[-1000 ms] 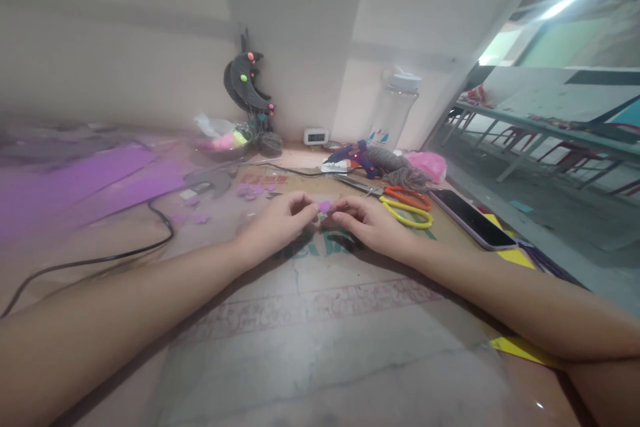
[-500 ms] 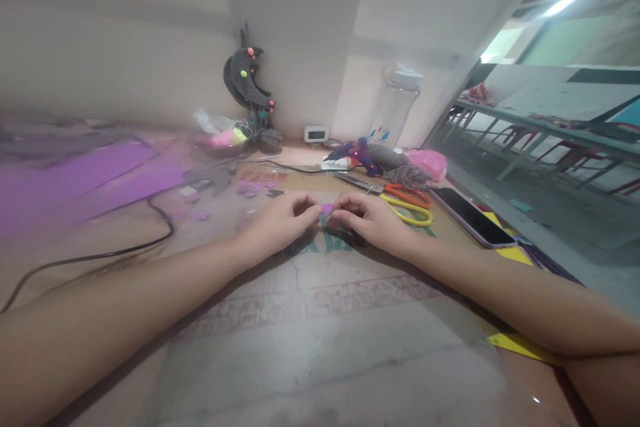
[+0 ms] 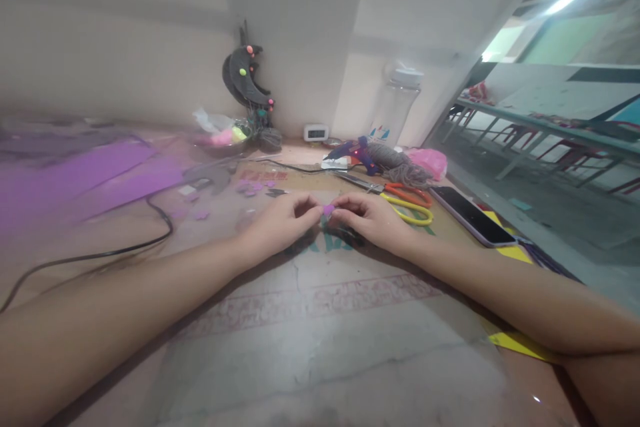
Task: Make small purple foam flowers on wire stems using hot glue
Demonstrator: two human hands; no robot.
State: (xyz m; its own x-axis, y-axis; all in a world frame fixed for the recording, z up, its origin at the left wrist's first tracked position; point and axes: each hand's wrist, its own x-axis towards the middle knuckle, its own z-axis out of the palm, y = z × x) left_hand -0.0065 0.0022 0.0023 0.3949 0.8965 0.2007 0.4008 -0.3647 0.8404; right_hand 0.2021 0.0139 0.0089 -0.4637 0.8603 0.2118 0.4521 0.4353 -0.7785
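A small purple piece [image 3: 328,210], foam or paper by its look, is pinched between the fingertips of both hands above the cardboard. My left hand [image 3: 293,219] is closed on its left side, thumb against forefinger. From the other side my right hand [image 3: 370,219] grips it the same way; the exact fingertip contact is partly hidden. Just behind my right hand lie scissors [image 3: 407,203] with orange and yellow handles. Beyond my left hand several small purple cut pieces [image 3: 255,187] are scattered on the cardboard sheet [image 3: 300,320].
At the back stand a dark crescent-shaped craft [image 3: 245,80], a small digital clock [image 3: 316,133] and a clear bottle [image 3: 395,107]. A blue glue gun [image 3: 357,152] lies by grey yarn [image 3: 390,161]. On the right is a phone [image 3: 473,217]; a black cable [image 3: 100,255] and purple sheets [image 3: 115,167] are left.
Both hands stay in nearly the same place. The purple piece has shifted slightly between the fingertips, and the left fingertips sit a little closer to the right ones.
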